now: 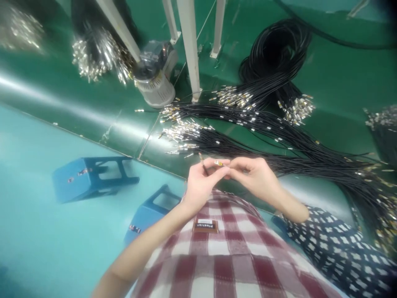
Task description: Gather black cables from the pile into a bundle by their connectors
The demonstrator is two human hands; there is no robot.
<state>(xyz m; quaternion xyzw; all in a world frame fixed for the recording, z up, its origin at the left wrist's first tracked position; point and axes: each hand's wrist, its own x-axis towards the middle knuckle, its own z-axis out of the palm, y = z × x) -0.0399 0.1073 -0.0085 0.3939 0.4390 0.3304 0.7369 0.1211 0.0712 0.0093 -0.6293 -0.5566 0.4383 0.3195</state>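
Note:
Close in front of my checked apron [229, 248], my two hands meet with fingertips pinched together. A small silver-and-yellow cable end [218, 163] shows between the fingers of my left hand [201, 182]. Across that hand also runs a thin dark stick-like piece [202, 163] with a brownish tip; its kind is unclear. My right hand [256, 178] is closed at the same cable end, its thumb and forefinger touching the left fingertips. Just beyond both hands lie bundles of black cables [248, 151] with silver ends [182, 130].
On the green bench stand a grey-white machine [156, 87] and white metal posts [190, 49]. A coiled black cable bundle [276, 54] lies at the back right, more silver-tipped bundles [96, 58] at the back left. Blue stools [89, 176] rest on the light-blue floor [46, 236].

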